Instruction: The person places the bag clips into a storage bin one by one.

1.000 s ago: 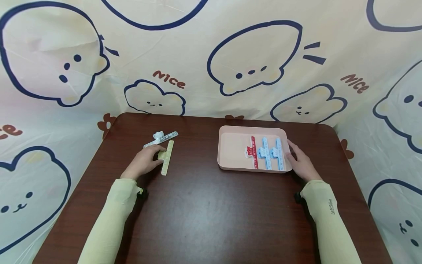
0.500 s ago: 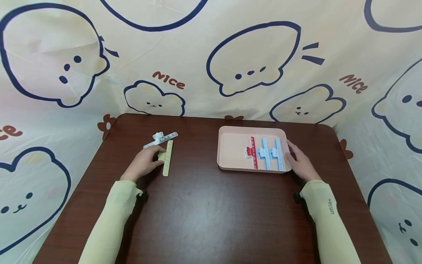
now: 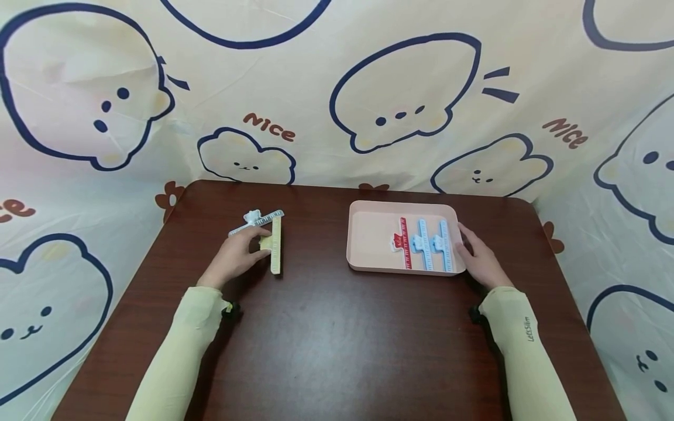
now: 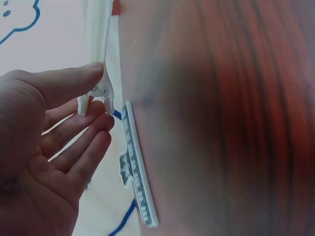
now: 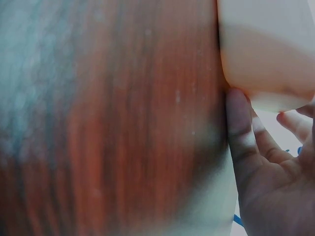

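Note:
In the head view my left hand [image 3: 234,257] pinches a pale yellow ruler clip [image 3: 276,248] by its handle, between thumb and fingers. The clip's long bar stands away from the hand, with a shadow under its lower end. The left wrist view shows the thumb on one side of the yellow clip [image 4: 100,34] and fingertips on the other. Just behind lies a white-and-dark ruler clip [image 3: 254,218] on the table. At the right, my right hand [image 3: 484,260] rests its thumb and fingers against the right end of a pink tray [image 3: 368,263].
In the tray's right half lie a red ruler clip [image 3: 405,242] and two blue ones, the left blue clip [image 3: 425,242] beside the right blue clip [image 3: 445,242]. All stand on a dark brown wooden table [image 3: 326,339], with a cartoon-printed cloth [image 3: 316,88] around it.
My left hand has raised the yellow ruler clip and shifted it slightly right and away, so it now overlaps the end of the white-and-dark clip. The right hand and tray stay put.

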### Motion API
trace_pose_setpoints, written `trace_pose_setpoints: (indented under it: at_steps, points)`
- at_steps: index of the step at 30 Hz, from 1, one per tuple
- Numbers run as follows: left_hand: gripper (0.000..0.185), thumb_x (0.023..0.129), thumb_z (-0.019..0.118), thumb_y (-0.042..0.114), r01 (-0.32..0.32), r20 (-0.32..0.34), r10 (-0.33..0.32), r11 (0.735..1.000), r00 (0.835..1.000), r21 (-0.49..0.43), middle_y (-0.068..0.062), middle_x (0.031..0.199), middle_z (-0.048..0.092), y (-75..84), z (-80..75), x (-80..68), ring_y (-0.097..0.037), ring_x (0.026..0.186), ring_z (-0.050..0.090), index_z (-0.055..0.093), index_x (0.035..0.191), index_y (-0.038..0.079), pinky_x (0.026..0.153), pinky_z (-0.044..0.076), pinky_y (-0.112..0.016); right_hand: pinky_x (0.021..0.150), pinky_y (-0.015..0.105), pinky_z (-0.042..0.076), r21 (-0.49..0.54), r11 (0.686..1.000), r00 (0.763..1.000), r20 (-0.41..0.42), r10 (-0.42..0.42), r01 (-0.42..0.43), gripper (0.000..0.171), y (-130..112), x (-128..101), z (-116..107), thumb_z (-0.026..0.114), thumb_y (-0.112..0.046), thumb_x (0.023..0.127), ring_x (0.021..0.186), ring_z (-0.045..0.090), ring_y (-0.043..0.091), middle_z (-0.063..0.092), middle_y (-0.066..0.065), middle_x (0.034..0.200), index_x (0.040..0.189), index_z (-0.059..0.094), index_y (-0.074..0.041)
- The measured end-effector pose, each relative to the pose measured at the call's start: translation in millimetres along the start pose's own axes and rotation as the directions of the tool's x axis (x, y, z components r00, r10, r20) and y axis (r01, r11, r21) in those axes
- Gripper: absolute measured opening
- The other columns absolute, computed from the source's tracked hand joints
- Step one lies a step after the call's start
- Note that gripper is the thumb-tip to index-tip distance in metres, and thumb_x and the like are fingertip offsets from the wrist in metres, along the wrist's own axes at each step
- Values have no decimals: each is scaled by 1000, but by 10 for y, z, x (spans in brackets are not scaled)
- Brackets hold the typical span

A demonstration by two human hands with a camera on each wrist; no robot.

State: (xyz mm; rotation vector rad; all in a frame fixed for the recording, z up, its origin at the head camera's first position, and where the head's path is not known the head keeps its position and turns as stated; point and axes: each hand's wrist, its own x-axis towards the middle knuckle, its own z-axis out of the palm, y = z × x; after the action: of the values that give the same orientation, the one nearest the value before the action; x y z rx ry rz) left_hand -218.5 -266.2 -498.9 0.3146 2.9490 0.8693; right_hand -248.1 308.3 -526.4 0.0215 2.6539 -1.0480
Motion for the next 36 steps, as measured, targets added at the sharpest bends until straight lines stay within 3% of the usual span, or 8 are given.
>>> trace_pose_setpoints:
  at_steps: [7,24,36]
  points:
    - [42,94,77,14,-53,-5,53,998,999,-17,-18,133,66,168,29,45,-38,120,63,65,132,3,102,51,-54,120,71,19,-6,1000,1000,3,-1,1,68,4,2,7,35,-50,111,154,19,49,15,23,171,168,5,-29]
    - [41,93,79,19,-104,-5,104,994,995,-32,-13,129,68,475,97,170,-31,112,67,67,130,7,97,56,-49,120,71,22,-14,1000,1000,-5,-8,8,67,-6,-11,2,35,-48,111,150,27,47,22,25,168,168,5,-30]
    - [40,93,79,18,-139,-27,138,990,990,-38,-12,127,68,589,153,186,-34,114,66,67,129,6,97,54,-49,120,71,21,-15,1000,1000,-6,-13,13,66,-9,-7,17,36,-45,112,150,26,48,21,25,169,168,6,-29]
